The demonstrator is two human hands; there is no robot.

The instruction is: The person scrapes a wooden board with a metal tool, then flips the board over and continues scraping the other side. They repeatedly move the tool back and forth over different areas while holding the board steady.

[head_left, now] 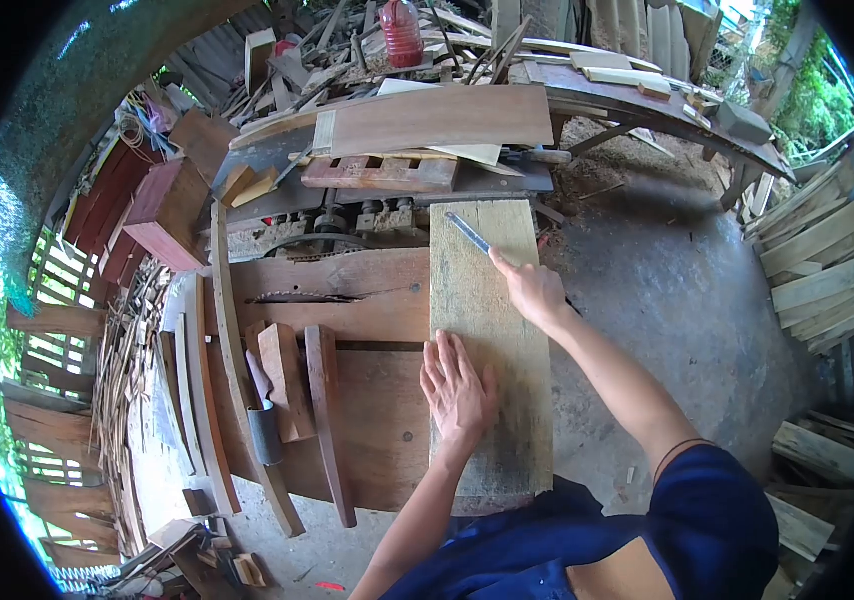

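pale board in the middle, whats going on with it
A person's left hand rests spread on the pale board, while the right hand holds a slim metal tool at its far part, index finger along the tool. The board lies over a brown wooden worktop.

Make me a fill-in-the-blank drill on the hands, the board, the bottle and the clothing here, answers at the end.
The person's right hand holds a slim silver metal tool that points ____ from the body.
The person's left hand lies palm ____ on the long pale wooden board.
The ridged plastic bottle is coloured ____.
The person's short sleeve is dark ____.
Missing words: away; down; red; blue.
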